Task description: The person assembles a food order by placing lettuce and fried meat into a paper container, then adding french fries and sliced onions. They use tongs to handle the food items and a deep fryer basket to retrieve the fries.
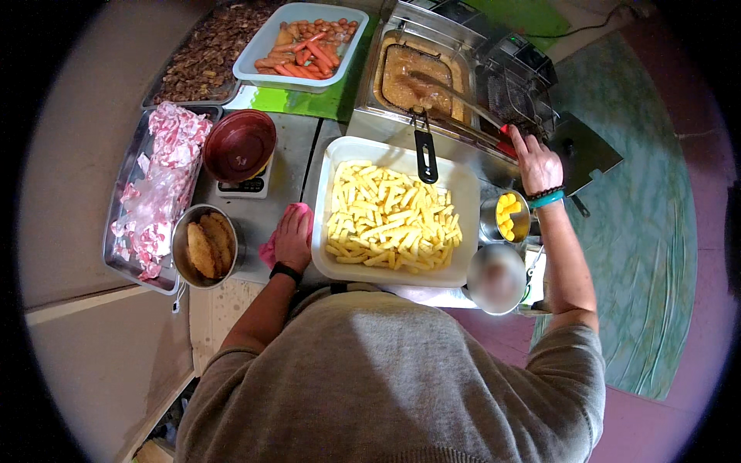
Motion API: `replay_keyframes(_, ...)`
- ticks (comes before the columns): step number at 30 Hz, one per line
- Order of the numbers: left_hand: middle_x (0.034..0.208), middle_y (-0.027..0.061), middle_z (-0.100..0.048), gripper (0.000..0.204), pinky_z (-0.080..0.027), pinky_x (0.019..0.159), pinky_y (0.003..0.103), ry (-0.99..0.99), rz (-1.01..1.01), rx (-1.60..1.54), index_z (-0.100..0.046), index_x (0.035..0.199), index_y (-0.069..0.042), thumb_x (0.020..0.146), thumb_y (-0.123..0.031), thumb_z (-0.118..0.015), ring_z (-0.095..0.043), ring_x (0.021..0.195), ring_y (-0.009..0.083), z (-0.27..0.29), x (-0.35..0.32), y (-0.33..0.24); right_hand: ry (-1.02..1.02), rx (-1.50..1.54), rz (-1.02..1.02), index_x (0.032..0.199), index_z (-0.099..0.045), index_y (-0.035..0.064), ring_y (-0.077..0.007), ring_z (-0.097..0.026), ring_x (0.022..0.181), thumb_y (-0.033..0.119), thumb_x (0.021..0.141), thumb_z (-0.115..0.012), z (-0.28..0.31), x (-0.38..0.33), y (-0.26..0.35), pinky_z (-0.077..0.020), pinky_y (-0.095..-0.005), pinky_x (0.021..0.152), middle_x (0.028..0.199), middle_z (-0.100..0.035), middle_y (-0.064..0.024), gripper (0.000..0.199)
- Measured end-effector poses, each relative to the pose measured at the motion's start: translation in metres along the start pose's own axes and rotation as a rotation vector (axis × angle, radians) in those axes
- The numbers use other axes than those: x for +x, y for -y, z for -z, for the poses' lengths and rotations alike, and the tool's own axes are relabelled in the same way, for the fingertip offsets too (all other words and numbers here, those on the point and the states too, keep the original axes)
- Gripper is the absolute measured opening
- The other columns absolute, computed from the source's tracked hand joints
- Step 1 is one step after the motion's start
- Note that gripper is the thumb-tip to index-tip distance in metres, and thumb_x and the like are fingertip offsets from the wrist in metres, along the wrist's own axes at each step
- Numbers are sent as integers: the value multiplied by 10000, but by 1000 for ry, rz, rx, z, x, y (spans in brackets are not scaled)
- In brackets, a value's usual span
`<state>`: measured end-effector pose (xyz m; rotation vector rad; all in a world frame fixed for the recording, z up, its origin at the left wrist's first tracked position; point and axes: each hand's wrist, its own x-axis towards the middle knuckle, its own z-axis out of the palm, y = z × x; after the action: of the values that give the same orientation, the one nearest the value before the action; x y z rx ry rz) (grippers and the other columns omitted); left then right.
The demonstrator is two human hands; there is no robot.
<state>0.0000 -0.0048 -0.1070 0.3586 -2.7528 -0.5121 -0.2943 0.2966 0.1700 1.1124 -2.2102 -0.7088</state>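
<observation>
Left of the white rectangular tray of raw cut chips, pink-and-white wrapped packets lay in a steel tray. The left hand rested flat, fingers spread, on a pink cloth at that white tray's left edge. Beyond its far right corner, the right hand reached out, fingers closed on the red-tipped metal tongs over the steel fryer.

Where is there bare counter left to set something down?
One bare strip: grey counter between the dark red bowl and the tray of fries, above the left hand on the pink cloth. Elsewhere trays, pots and the fryer crowd together.
</observation>
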Motion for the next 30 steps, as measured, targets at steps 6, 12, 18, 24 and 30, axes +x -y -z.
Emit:
replay_keyframes(6,1205,140,-406,431,-252,977,405,-22,8,-9,-448,1129,-23,751,-229,-479,-343,1155,285,-4,-1,0,-18,-91,214,1259,-343,165,-160,-520,660,86,701,-465,39,15,-20,-439,-274,545,805,-490,-28,577)
replay_keyframes(12,1199,143,-409,422,-261,975,397,-8,12,-24,-456,1117,-18,750,-226,-485,-350,1151,287,-2,2,-1,-92,-195,274,1282,-304,202,-151,-511,641,96,713,-465,61,22,-40,-437,-265,528,786,-477,-15,601)
replay_keyframes(18,1201,148,-405,417,-264,973,397,-12,1,-1,-453,1120,-21,758,-227,-479,-348,1153,286,7,3,-5,36,-74,116,1237,-377,193,-196,-541,635,97,716,-516,57,27,-46,-460,-298,550,787,-512,-44,547)
replay_keyframes(24,1180,171,-421,394,-275,958,383,-128,69,-89,-440,1124,1,776,-177,-495,-377,1129,285,32,22,-11,239,186,-105,1206,-415,197,-259,-572,724,189,680,-619,30,22,-44,-468,-346,603,866,-563,-75,564)
replay_keyframes(30,1087,119,-481,474,-395,857,274,242,420,-1512,-383,1183,4,848,-315,-486,-483,1005,192,65,117,-108,506,448,-259,1133,-495,169,-303,-572,817,299,664,-634,8,42,-25,-463,-396,698,865,-602,-142,506)
